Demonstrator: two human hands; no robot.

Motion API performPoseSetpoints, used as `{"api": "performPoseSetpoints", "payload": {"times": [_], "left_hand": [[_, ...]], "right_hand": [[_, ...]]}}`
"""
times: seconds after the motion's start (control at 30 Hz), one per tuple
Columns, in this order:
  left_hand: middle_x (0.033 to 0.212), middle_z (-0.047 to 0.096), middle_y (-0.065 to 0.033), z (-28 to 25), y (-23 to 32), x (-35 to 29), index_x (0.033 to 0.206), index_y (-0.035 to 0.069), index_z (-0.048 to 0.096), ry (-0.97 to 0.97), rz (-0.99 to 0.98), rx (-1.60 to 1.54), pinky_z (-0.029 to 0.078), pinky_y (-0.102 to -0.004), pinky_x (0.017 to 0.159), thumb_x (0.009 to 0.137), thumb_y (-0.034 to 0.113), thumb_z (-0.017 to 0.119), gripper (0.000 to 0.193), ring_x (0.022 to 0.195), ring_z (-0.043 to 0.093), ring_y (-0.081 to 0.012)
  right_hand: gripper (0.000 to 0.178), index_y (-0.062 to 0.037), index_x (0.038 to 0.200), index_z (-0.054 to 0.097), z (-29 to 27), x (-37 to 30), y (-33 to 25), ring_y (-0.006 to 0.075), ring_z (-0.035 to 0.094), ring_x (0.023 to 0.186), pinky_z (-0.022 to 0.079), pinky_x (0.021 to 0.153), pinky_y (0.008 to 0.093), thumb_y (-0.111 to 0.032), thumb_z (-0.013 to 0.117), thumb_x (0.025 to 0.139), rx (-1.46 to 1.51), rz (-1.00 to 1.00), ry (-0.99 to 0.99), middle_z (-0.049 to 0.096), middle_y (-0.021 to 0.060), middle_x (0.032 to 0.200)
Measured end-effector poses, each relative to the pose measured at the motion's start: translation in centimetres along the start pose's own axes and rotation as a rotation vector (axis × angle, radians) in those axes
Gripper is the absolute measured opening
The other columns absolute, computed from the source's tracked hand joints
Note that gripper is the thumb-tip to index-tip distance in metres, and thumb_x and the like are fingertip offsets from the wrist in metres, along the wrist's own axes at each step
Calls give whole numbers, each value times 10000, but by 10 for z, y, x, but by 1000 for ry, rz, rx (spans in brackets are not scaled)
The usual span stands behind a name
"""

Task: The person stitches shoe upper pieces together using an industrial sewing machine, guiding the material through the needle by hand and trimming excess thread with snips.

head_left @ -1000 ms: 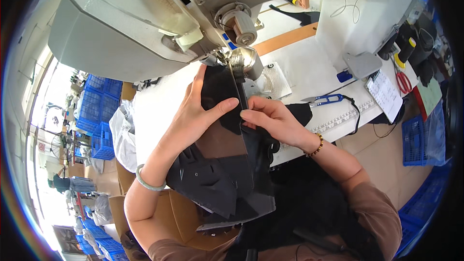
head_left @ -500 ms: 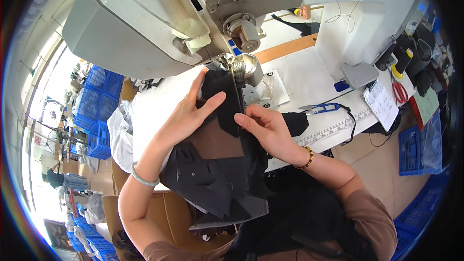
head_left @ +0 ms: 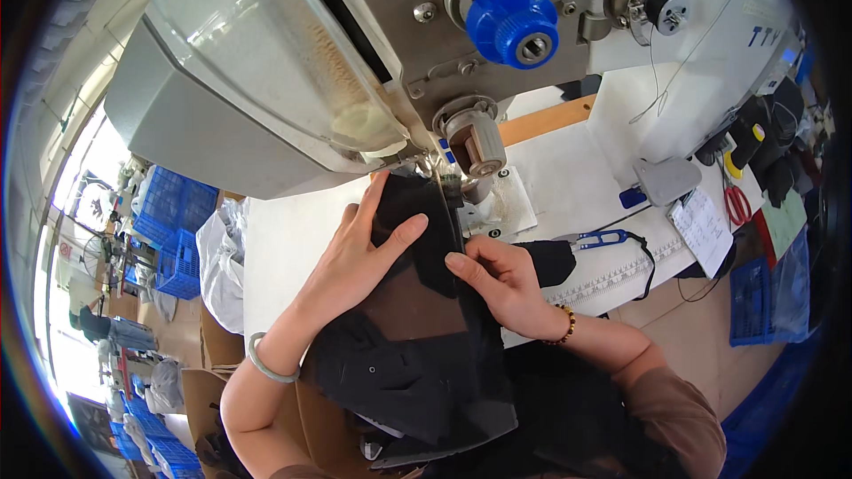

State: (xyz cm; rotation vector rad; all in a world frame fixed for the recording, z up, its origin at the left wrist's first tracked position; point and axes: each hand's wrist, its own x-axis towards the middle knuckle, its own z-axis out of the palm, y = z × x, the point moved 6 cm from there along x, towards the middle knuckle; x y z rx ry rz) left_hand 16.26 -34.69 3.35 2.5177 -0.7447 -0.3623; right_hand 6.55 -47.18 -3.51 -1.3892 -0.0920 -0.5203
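Observation:
Black fabric (head_left: 426,302), in layered pieces with a sheer brownish panel, lies under the head of a sewing machine (head_left: 355,53) and drapes over the table's near edge. My left hand (head_left: 355,253) rests flat on its left side, fingers stretched toward the needle area and thumb apart. On the right edge, my right hand (head_left: 506,284) pinches the fabric between thumb and curled fingers. The needle and presser foot (head_left: 451,179) are partly hidden behind the machine's parts. A small eyelet shows on the lower fabric.
Blue-handled thread snips (head_left: 603,238) lie right of my right hand, near a ruler strip (head_left: 595,288) on the white table (head_left: 293,239). Red scissors (head_left: 737,204) and a paper (head_left: 701,223) are farther right. A cardboard box (head_left: 315,417) stands below; blue crates (head_left: 176,204) at left.
The view has shifted, so the machine head looks larger and everything sits lower in the picture. Both hands keep about the same places on the fabric.

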Motion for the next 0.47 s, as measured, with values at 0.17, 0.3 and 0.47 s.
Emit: {"api": "performPoseSetpoints", "payload": {"times": [0.17, 0.3, 0.47], "left_hand": [[1101, 480, -226, -8, 6, 5, 1408, 33, 228, 15, -69, 51, 425, -346, 835, 810, 582, 537, 868, 925, 548, -287], [1196, 445, -263, -6, 5, 8, 1395, -10, 214, -50, 21, 24, 416, -370, 912, 767, 608, 571, 951, 1090, 520, -352], [1283, 378, -270, -4, 3, 9, 1403, -12, 186, -40, -20, 23, 382, -364, 965, 744, 620, 593, 999, 1185, 452, -362]], "right_hand": [[294, -10, 685, 472, -4, 11, -2, 42, 290, 539, 260, 456, 235, -183, 602, 886, -20, -30, 17, 351, -15, 554], [291, -11, 687, 480, -3, 13, -6, 42, 293, 535, 260, 452, 238, -187, 607, 882, -45, -2, -8, 359, -14, 548], [286, -14, 691, 483, -2, 14, -2, 44, 296, 531, 262, 453, 239, -188, 605, 883, -45, 3, -11, 362, -14, 548]]}}
